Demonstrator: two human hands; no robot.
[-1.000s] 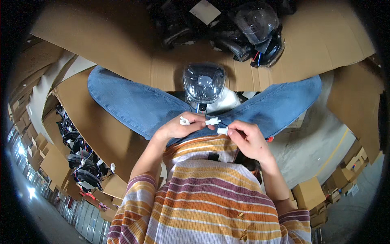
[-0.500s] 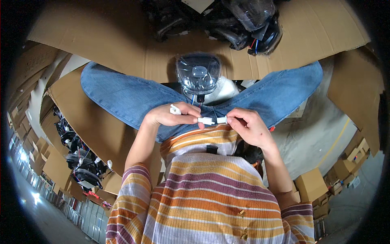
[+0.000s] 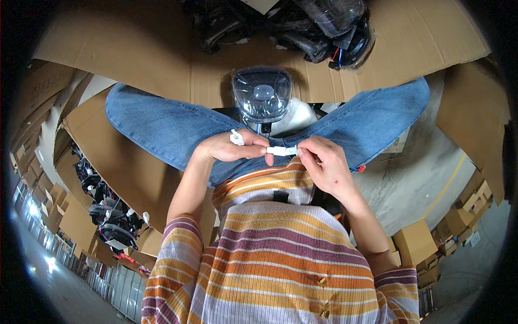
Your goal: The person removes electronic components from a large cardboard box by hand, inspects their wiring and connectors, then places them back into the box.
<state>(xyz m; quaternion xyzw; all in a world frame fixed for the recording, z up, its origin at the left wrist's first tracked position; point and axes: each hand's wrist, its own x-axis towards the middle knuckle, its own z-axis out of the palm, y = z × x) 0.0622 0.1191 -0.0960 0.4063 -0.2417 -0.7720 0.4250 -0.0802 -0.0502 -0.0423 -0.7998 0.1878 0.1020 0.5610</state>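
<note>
My left hand (image 3: pixel 234 146) pinches a white plastic plug connector (image 3: pixel 277 151) between thumb and fingers. My right hand (image 3: pixel 326 162) grips a second white connector (image 3: pixel 293 150), and the two meet end to end in front of my lap. Whether they are locked together I cannot tell. Another white connector (image 3: pixel 236 137) pokes up from behind my left hand's fingers. Just beyond my hands lies a lamp-like black unit (image 3: pixel 263 94) in clear plastic wrap, with a small black plug (image 3: pixel 266 128) and thin wires at its near end.
A cardboard sheet (image 3: pixel 145 65) spans the far side, bearing several wrapped black units (image 3: pixel 350 46). At left, an open carton (image 3: pixel 108 156) adjoins more black wired units (image 3: pixel 113 216). Cartons (image 3: pixel 414 241) stand on the floor at right. My jeans-covered legs (image 3: pixel 162 113) spread to both sides.
The connectors, apart by a small gap before, have come together end to end. My right hand has shifted slightly left and up, while the left hand has tilted a little.
</note>
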